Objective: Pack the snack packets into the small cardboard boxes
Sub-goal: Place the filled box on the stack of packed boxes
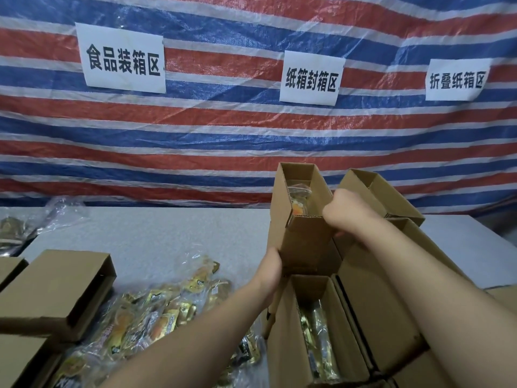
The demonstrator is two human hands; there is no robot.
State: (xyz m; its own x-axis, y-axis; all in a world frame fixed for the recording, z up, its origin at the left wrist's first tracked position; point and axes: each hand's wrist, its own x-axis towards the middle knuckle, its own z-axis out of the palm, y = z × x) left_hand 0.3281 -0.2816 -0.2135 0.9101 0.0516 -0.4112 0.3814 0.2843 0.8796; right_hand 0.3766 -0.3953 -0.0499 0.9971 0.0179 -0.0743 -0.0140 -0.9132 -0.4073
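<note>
Nearest the camera, two bare forearms reach out over a row of open boxes at the bench's right side. The left hand (270, 268) grips the lower left corner of a raised box (300, 219); its fingers wrap behind the cardboard, so only the back of the hand shows. The right hand (342, 212) curls over the box's right wall near the open top. Held from both sides like this, the box seems steadied upright and tilted toward the person, probably so its contents can settle or be checked. A packet (299, 201) shows inside it, orange and clear film, lying low against the left wall.

Just below the raised box stands a filled box (316, 326), gold wrappers showing down its length. Beside it on the right lie more boxes (380, 298), and an empty box (375, 191) stands behind the right hand.

Left of the forearms, a heap of snack packets (145, 323) sprawls across the bench's near middle, within easy reach of the left hand. Their print is too blurred to read. Folded boxes (58, 287) lie at the near left edge.

On the striped tarpaulin (223, 130) behind the bench hang three paper signs: 食品装箱区 (123, 61), 纸箱封箱区 (312, 79) and 折叠纸箱区 (456, 79).
</note>
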